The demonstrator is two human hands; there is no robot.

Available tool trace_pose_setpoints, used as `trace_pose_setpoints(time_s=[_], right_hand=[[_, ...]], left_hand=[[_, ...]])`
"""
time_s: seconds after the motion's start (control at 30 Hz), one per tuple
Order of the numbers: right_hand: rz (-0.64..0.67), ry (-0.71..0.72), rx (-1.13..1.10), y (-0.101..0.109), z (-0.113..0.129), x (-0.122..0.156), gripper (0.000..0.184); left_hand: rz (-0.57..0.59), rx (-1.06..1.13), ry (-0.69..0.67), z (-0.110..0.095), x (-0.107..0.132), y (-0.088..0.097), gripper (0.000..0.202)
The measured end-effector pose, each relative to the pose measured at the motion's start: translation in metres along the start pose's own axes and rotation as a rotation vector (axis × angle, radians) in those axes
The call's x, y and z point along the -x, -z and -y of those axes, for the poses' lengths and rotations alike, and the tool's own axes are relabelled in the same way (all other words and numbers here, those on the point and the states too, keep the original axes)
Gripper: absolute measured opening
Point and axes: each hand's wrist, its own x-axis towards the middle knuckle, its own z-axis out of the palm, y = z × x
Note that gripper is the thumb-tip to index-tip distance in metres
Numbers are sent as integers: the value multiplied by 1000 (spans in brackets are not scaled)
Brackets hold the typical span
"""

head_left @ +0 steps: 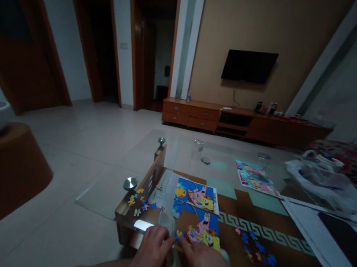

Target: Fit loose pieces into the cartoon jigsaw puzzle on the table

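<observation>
Puzzle [210,226], part-filled, lies just beyond the right hand [202,257] on the glass surface [233,255].
The right hand is nearer than the left hand [154,244], its fingers partly covering the near edge; the long axis is unclear. Both hands' fingers bend toward a small piece [179,234] between them; whether either grips it cannot be told.

Two hands [153,242] are seen. One part-built puzzle [209,228], two picture sheets [200,195] and two main piles of loose pieces [271,260] are counted; single pieces can't be tallied. Also logged: one phone [346,243], one plastic bag [323,183], one television [250,67], two metal knobs [130,183].
</observation>
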Motion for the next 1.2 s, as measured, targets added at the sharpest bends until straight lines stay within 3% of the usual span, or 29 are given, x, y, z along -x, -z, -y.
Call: trace_pose_setpoints(time_s=[0.17,0.33,0.43,0.67,0.9,1.2], right_hand=[[-6,3,-3,-10,-5,1,67],[-18,30,-1,-18,-8,-1,70],[17,30,1,-17,-8,-2,69],[40,50,15,-10,-7,-3,69],[70,35,4,-5,-6,-1,69],[-25,-11,-71,-9,-6,0,67]], left_hand=[[13,-16,6,1,-1,-2,41],[-103,-48,43,2,0,-14,32],[-162,-90,33,4,1,-20,29],[-180,-100,25,4,0,-19,31],[-130,-71,26,2,0,-15,32],[4,-47,47,1,1,-9,33]])
